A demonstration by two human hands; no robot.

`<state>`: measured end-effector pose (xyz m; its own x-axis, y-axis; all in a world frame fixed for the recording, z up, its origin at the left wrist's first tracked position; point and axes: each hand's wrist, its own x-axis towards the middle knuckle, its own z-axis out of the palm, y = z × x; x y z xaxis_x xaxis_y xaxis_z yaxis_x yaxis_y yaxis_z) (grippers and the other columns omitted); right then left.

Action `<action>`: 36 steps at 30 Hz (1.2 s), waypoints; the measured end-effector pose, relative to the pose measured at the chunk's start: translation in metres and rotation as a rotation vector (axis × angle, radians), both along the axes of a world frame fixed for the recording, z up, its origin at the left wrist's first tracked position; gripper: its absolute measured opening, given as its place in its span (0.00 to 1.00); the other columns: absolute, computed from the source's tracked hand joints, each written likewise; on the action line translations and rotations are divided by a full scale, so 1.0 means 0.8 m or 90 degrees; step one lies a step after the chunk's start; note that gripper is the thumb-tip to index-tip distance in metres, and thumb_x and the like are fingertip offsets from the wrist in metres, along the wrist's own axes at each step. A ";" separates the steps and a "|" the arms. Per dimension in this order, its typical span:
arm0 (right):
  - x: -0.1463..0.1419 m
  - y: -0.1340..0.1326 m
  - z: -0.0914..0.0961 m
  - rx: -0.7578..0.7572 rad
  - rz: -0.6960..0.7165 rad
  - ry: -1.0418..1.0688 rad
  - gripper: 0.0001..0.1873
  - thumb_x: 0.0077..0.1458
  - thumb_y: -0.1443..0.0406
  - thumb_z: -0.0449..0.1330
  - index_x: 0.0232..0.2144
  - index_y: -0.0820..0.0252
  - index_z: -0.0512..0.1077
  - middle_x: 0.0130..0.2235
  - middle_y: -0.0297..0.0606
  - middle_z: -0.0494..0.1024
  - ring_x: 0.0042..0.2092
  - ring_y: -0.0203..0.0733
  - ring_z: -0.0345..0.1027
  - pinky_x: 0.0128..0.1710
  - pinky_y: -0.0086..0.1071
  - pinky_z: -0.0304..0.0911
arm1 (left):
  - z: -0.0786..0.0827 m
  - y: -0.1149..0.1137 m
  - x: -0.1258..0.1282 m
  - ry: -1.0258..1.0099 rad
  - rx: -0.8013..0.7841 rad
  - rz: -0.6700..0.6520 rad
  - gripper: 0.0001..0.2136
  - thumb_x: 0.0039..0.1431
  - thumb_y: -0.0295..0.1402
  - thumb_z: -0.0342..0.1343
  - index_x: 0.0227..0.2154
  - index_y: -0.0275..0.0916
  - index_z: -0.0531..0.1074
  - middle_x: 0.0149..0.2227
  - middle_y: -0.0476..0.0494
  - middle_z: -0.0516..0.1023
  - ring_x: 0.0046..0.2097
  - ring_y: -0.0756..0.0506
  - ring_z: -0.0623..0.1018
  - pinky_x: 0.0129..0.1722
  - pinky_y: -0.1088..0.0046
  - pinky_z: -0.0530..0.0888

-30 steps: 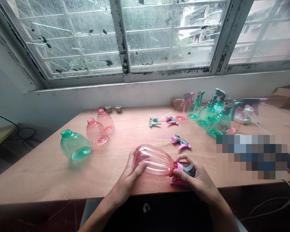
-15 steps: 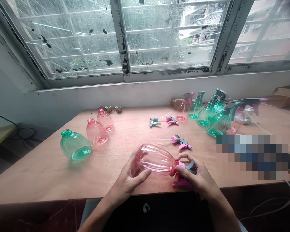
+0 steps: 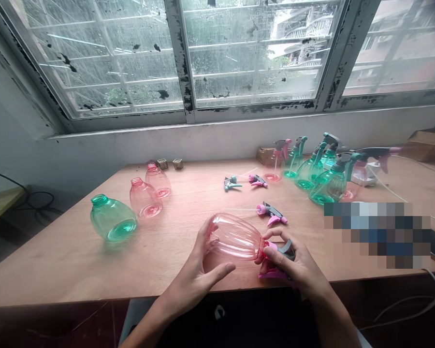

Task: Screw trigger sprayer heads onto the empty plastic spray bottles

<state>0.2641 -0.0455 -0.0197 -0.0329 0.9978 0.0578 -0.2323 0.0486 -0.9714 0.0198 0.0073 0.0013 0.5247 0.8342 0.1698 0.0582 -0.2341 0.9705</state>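
Observation:
A clear pink bottle [image 3: 235, 237] lies on its side in the air above the table's front part, its base to the left. Around that base curl the fingers of my left hand [image 3: 199, 270], partly hidden behind it, while the thumb stands off below the bottle. My right hand [image 3: 293, 261] is closed at the neck, fingertips on the pink collar of a grey and pink trigger sprayer head [image 3: 275, 274]. The head sits at the bottle's mouth; whether it is fully screwed on I cannot tell. Just beyond lies a loose pink and grey sprayer head [image 3: 271, 213].
On the left stand a green bottle [image 3: 112, 217] and two pink bottles [image 3: 145, 198] without heads. Two more sprayer heads, one teal [image 3: 232, 183] and one pink [image 3: 258, 181], lie farther back. Several assembled spray bottles [image 3: 328, 186] stand at the right, near a blurred-out patch [image 3: 380, 232].
My left thumb has come off the bottle's side and stretched out to the right below it. The bottle's base end has risen slightly; my right hand stays at the neck.

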 end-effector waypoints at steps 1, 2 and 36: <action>-0.001 0.000 0.000 -0.004 -0.001 -0.005 0.22 0.59 0.52 0.69 0.45 0.56 0.65 0.33 0.36 0.83 0.30 0.41 0.78 0.33 0.36 0.77 | 0.001 -0.001 0.000 0.013 0.001 0.002 0.41 0.64 0.39 0.65 0.71 0.61 0.46 0.75 0.50 0.50 0.74 0.37 0.51 0.73 0.56 0.50; -0.002 0.000 0.000 -0.008 -0.001 -0.009 0.22 0.59 0.52 0.69 0.45 0.56 0.65 0.32 0.36 0.83 0.31 0.41 0.78 0.34 0.36 0.77 | 0.002 -0.001 0.000 0.019 -0.003 0.002 0.41 0.63 0.40 0.65 0.71 0.60 0.44 0.75 0.49 0.50 0.75 0.38 0.50 0.73 0.57 0.49; -0.005 -0.004 0.001 -0.018 -0.018 -0.016 0.25 0.55 0.52 0.72 0.46 0.56 0.69 0.32 0.35 0.83 0.31 0.42 0.79 0.35 0.37 0.79 | 0.008 0.008 -0.002 -0.014 -0.039 0.038 0.31 0.68 0.44 0.57 0.70 0.49 0.57 0.72 0.47 0.60 0.74 0.36 0.53 0.72 0.59 0.55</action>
<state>0.2598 -0.0491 -0.0190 -0.0053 0.9996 0.0293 -0.2065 0.0276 -0.9781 0.0182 0.0138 0.0079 0.4701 0.8732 0.1285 0.0497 -0.1716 0.9839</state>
